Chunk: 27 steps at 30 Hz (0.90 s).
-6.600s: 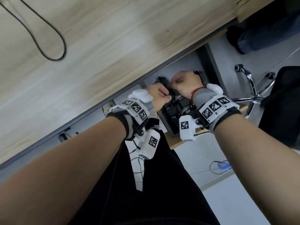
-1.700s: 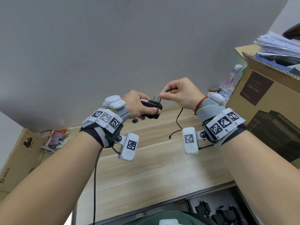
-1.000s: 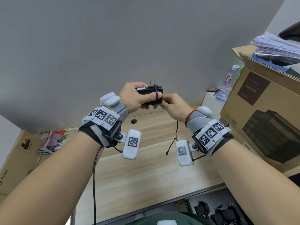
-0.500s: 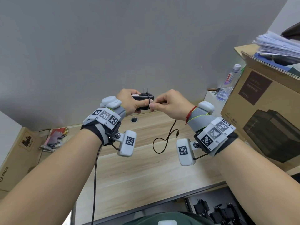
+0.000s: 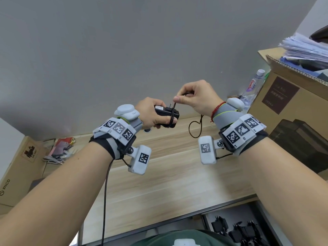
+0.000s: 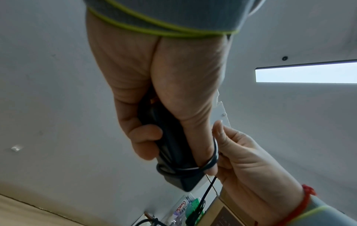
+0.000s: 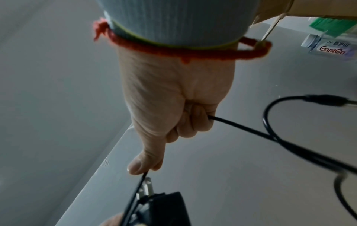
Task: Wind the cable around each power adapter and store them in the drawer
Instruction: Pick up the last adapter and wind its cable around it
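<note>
My left hand grips a black power adapter above the wooden desk, prongs pointing up. Its thin black cable loops round the adapter's body; the wrap also shows on the adapter in the left wrist view. My right hand pinches the cable just above the prongs, and the free end hangs in a loop below that wrist. In the right wrist view the cable runs out of my curled fingers. The open drawer at the lower right holds several black adapters.
A large cardboard box with paper stacked on it stands at the right, a water bottle beside it. Another cardboard box and a small pile of cords and packets sit at the desk's left. A grey wall rises behind.
My right hand has risen from beside the adapter to above its prongs, carrying the cable up over it. The hanging loop is shorter. The left hand keeps its hold.
</note>
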Available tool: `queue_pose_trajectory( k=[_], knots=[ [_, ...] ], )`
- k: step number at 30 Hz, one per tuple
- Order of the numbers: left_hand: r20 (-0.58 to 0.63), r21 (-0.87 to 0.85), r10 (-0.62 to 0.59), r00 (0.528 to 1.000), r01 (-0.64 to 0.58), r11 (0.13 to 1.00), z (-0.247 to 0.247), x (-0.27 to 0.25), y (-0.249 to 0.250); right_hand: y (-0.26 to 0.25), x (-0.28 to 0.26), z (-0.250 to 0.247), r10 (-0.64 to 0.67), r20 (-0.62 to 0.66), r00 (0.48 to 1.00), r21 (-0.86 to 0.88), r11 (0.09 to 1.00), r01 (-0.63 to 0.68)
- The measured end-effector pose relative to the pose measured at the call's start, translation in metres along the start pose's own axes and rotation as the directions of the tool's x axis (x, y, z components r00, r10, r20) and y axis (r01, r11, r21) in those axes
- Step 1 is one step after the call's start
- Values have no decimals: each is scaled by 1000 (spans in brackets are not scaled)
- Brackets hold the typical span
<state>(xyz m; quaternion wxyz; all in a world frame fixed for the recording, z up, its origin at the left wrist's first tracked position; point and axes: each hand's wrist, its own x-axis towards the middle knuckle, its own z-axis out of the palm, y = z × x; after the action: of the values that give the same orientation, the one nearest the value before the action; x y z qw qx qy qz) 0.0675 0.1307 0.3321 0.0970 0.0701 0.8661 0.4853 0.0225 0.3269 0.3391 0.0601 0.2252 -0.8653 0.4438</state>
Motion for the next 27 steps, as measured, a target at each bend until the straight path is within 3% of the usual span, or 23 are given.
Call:
queue_pose_trajectory(
  k=[8,16,21,27],
  knots=[
    [-15,-112,86,996,-87,990,3,0,11,22,-5,18,65,29,997,57,996,-67],
    [-228,-266,40,973,-102,958,0,12,13,21,-21,38,128,215,968,-20,992,-127],
    [-285,-226,-34,958,-33,973,-7,18,2,9,-29,40,93,260,961,-49,995,-83],
    [-301,39,-107,948,125,991,-12,19,-21,1,-28,33,61,256,965,-37,998,-53]
  ],
)
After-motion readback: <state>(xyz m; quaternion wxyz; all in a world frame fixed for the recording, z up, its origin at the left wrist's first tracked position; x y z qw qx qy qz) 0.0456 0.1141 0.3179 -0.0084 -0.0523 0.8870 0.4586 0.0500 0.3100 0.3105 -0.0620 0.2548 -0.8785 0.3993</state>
